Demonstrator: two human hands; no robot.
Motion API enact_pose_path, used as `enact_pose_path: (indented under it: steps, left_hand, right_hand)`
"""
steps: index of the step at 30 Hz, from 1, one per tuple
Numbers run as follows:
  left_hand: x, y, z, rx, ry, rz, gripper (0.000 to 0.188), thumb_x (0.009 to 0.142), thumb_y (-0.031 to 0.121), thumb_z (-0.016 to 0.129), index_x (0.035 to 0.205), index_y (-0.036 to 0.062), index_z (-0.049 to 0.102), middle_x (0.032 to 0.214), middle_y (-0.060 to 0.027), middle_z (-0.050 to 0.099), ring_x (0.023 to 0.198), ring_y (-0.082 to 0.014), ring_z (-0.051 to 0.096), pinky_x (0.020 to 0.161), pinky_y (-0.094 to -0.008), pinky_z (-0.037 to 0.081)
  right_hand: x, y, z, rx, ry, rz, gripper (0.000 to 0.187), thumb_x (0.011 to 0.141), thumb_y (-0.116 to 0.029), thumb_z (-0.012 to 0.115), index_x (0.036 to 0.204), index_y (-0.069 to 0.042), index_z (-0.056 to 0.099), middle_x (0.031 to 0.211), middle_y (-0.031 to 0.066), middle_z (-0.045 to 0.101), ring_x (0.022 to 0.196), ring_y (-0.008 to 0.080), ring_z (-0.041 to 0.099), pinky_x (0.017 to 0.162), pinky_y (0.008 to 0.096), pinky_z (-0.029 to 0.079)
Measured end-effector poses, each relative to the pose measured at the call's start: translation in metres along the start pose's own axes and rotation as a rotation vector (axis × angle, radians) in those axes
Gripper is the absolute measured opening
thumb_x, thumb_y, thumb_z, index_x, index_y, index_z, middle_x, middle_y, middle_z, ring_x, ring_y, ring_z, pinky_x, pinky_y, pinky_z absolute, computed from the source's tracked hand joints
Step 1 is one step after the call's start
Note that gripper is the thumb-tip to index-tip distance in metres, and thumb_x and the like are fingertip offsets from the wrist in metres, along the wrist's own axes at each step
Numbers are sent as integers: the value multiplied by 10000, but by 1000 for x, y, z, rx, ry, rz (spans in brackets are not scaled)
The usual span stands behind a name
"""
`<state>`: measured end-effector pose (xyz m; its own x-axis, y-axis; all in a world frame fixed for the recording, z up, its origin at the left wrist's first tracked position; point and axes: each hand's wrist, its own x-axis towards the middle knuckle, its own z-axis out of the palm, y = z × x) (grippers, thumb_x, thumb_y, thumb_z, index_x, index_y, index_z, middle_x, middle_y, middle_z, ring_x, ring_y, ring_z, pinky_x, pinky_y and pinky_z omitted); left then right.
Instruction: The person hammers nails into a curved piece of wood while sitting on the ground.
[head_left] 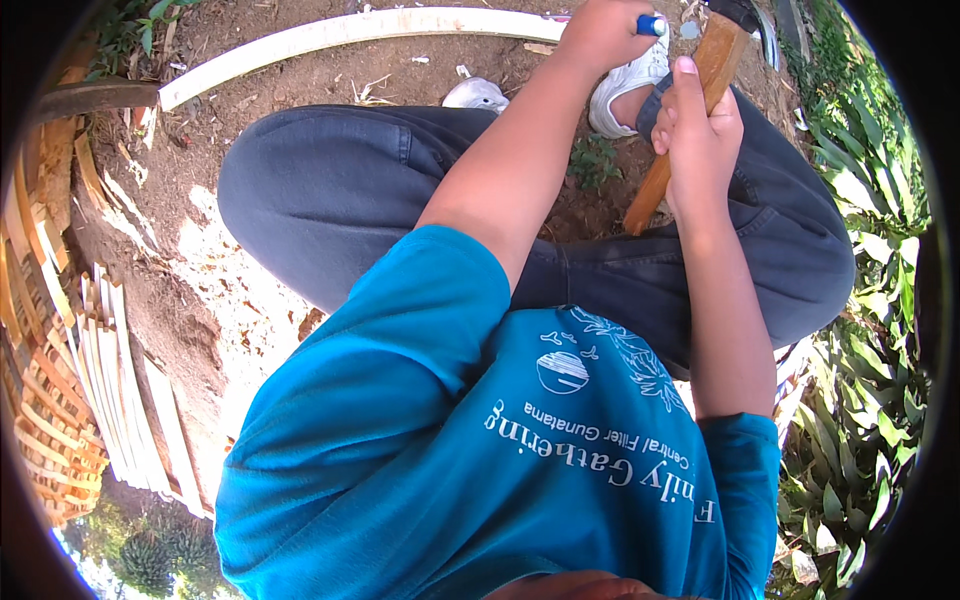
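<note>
My shirt point(400, 430) nearest, left grip point(603, 34) holds a blue handle point(651, 25), right grip point(702, 138) a wooden handle point(720, 58); thin strips point(112, 385) seem done, long strip point(330, 37) not.

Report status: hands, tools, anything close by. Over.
Left hand gripping blue object, kind unclear. Right hand gripping wooden-handled tool. Close by: white shoe, pale strip.

Ground point(280, 88): bare brown soil, uneven; bright sunlit patch left of knee. Pale shavings point(372, 93) and small chips scattered over far part. Long pale strip point(350, 29) across far side, curved in view; cannot tell if flat on soil throughout. White shoe point(476, 96) resting near middle; second white shoe point(608, 105) to right. Small green plant point(595, 160) rooted between legs. Left side: pale narrow slats point(112, 370) bunched side by side, beside woven slatwork point(60, 425).
</note>
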<state>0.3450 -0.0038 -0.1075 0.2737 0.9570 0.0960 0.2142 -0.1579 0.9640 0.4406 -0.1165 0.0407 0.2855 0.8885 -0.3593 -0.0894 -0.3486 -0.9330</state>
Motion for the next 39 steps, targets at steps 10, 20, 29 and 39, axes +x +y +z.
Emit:
enact_pose_path:
  steps: [10,20,29,39]
  left_hand:
    - [12,35,20,104,-2,19,149,858,165,678,966,65,702,917,-246,695,923,-458,669,777,-526,527]
    - [5,31,16,72,67,-56,185,841,105,689,1024,74,694,922,-246,696,944,-455,668,777,-524,526]
    - [7,27,17,106,71,-45,148,837,94,692,981,62,674,906,-246,689,936,-464,660,769,-527,522]
    - [7,29,16,93,71,-37,136,847,100,699,975,66,670,910,-245,690,940,-467,655,764,-536,519]
  right_hand:
    - [4,-22,-12,83,76,42,256,1040,-299,638,1082,-57,567,688,-43,446,531,48,400,484,236,338]
    - [7,-23,-12,120,64,68,258,1023,-293,659,945,-98,509,682,-26,459,514,63,411,469,255,361]
    - [7,-21,-11,122,68,87,250,1024,-292,659,967,-99,509,680,-24,457,513,61,414,466,252,361]
    - [4,-20,-10,103,76,108,260,1037,-307,644,1100,-68,563,708,-42,438,542,49,387,495,237,331]
